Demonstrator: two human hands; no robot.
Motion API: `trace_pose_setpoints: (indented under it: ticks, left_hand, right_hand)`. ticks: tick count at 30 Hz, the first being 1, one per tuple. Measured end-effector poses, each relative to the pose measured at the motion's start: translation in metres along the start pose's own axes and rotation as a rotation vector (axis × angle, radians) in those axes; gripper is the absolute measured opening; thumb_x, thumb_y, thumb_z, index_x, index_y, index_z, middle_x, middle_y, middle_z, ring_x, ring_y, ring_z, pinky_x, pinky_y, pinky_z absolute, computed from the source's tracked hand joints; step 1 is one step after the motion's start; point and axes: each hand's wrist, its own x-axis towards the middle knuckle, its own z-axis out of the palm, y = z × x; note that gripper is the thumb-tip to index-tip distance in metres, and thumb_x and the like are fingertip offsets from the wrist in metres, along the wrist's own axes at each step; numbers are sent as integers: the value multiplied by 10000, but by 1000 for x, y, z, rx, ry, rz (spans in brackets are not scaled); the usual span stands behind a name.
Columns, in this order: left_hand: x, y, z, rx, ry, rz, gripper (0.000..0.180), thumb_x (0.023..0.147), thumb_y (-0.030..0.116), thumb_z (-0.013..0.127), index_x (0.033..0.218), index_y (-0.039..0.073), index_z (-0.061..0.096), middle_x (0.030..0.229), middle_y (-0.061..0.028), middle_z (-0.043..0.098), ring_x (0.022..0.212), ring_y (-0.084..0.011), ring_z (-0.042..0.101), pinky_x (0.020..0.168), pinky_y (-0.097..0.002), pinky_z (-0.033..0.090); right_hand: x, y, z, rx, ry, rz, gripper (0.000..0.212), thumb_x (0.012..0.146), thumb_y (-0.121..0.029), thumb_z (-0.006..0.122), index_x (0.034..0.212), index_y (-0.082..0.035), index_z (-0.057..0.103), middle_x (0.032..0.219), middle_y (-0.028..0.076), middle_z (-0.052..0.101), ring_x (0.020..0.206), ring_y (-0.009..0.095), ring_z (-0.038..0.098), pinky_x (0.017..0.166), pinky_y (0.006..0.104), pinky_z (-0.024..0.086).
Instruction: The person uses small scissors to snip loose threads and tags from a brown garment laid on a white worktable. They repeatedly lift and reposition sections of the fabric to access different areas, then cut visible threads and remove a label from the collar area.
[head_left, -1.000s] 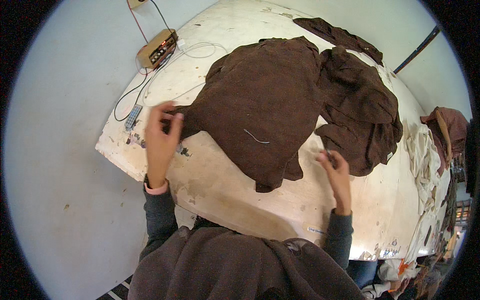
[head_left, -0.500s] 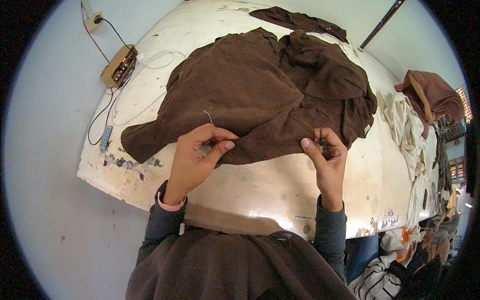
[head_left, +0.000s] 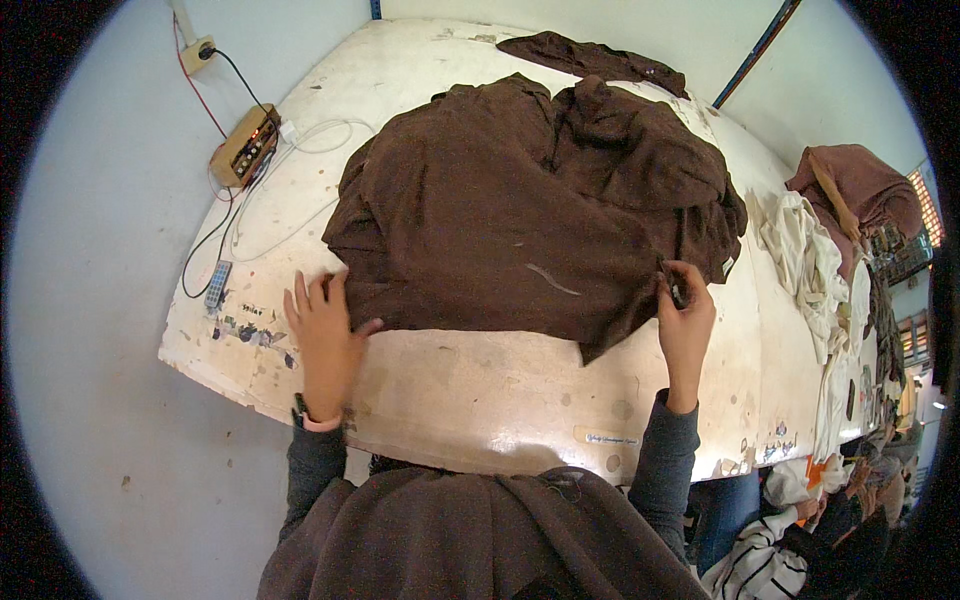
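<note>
A dark brown cloth garment (head_left: 480,210) lies spread and wrinkled on the white table, its near edge fairly straight. A light thread-like strand (head_left: 552,280) rests on the cloth. Beside the garment's left edge, my left hand (head_left: 325,335) is open with spread fingers, slightly blurred, thumb near the hem. My right hand (head_left: 687,325) is closed at the near right side, pinching the garment's edge between thumb and fingers. Something small and dark shows within that hand, too hidden to name. A pointed corner of cloth (head_left: 598,345) hangs toward me, left of the right hand.
The worn table (head_left: 480,400) has a brown cloth piece (head_left: 595,60) at its back. At left sit a wooden power box (head_left: 245,145), cables and a grey remote (head_left: 217,285). White cloth (head_left: 805,265) and a person's arm (head_left: 838,195) with mauve fabric are at right.
My left hand has let go of the cloth and moved left. My right hand has moved slightly right and down. The garment's left part, which stuck out, is now drawn in, and its front lies flatter.
</note>
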Motion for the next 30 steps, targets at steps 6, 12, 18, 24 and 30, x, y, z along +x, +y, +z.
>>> trace_pose_setpoints:
  ticks: [6, 12, 18, 24, 30]
  left_hand:
    - [-29, 33, -7, -982, -419, -23, 407, 844, 71, 738, 1239, -9, 676, 1167, -202, 713, 1069, -346, 691, 932, -434, 542]
    - [-5, 69, -39, -1072, -480, 589, 479, 880, 215, 803, 1285, 12, 648, 1235, -134, 704, 1159, -273, 662, 1015, -454, 500]
    - [57, 72, 6, -932, -404, 404, 1108, 761, 416, 911, 1544, -45, 277, 1573, -224, 383, 1375, -357, 498, 1157, -465, 409]
    - [58, 140, 39, -1226, -343, 537, 1174, 798, 534, 849, 1588, -31, 190, 1577, -329, 301, 1496, -458, 312, 1207, -502, 349]
    - [82, 135, 13, -1531, -620, 362, 888, 958, 316, 741, 1607, 32, 206, 1645, -170, 317, 1515, -317, 328, 1258, -437, 275]
  right_hand:
    - [-31, -62, 27, 671, -617, 398, 352, 981, -241, 727, 1281, -77, 643, 936, 19, 745, 789, 70, 593, 704, 238, 466]
    - [-27, -78, 12, 860, -630, 472, 468, 865, -89, 797, 1287, -19, 606, 1065, 54, 704, 881, 111, 629, 807, 267, 520]
    - [48, -129, -60, 1345, -299, 269, 242, 1014, -168, 592, 1208, -31, 635, 813, 13, 671, 489, 52, 383, 478, 205, 346]
    - [126, -194, -49, 1580, -817, -322, 279, 1048, -178, 534, 1240, -12, 649, 840, 40, 658, 501, 91, 511, 627, 262, 497]
    - [147, -254, -67, 1594, -489, -417, 257, 1093, -163, 402, 936, -67, 582, 574, -45, 459, 389, 59, 325, 427, 230, 307]
